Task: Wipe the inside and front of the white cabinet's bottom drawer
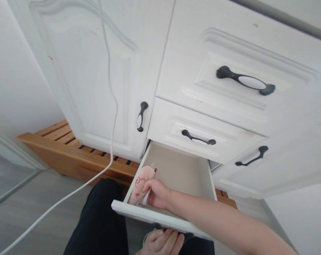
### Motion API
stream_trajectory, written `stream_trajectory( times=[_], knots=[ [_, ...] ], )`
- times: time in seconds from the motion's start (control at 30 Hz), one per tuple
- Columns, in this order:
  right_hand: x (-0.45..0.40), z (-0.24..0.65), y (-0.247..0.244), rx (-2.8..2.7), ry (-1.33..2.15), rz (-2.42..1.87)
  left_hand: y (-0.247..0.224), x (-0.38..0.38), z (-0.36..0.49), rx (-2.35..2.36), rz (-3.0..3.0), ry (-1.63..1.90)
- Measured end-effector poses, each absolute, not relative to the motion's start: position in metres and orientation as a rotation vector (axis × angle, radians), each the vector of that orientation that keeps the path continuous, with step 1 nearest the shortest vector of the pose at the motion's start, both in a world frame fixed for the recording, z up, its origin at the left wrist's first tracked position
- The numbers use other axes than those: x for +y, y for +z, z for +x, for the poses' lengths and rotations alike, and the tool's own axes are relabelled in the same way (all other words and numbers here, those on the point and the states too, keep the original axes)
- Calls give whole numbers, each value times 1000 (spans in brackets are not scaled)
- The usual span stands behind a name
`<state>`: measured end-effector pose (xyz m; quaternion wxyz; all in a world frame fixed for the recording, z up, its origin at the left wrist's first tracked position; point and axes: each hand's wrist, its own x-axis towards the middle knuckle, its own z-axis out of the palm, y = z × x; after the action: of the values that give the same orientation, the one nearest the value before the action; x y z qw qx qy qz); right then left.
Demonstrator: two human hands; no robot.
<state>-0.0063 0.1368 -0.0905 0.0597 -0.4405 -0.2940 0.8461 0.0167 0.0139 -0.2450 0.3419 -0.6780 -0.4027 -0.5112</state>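
Your right hand (157, 193) grips a folded pink cloth (140, 186) at the near left corner of the open drawer (181, 170), your left hand (162, 241) curled under its front, so placing appears underway; next, loosen the fingers.

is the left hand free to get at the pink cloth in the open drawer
Probably not right now: the left hand sits under the drawer front, seemingly on its handle, and the right hand already grips the pink cloth inside.
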Motion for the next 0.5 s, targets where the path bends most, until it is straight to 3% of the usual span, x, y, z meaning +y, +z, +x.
stream_trajectory(
  times=[0.17, 0.37, 0.5],
  knots=[
    [131, -5, -74, -1168, 2455, -1174, -240, 7, 19, -1115, -1822, -1295],
    [143, -24, -45, -2319, 2156, -486, -226, 6, 13, -1070, -1900, -1385],
    [151, -17, -43, -2343, 2303, -547, -223, 2, 9, -1118, -2016, -1328]
  ],
)
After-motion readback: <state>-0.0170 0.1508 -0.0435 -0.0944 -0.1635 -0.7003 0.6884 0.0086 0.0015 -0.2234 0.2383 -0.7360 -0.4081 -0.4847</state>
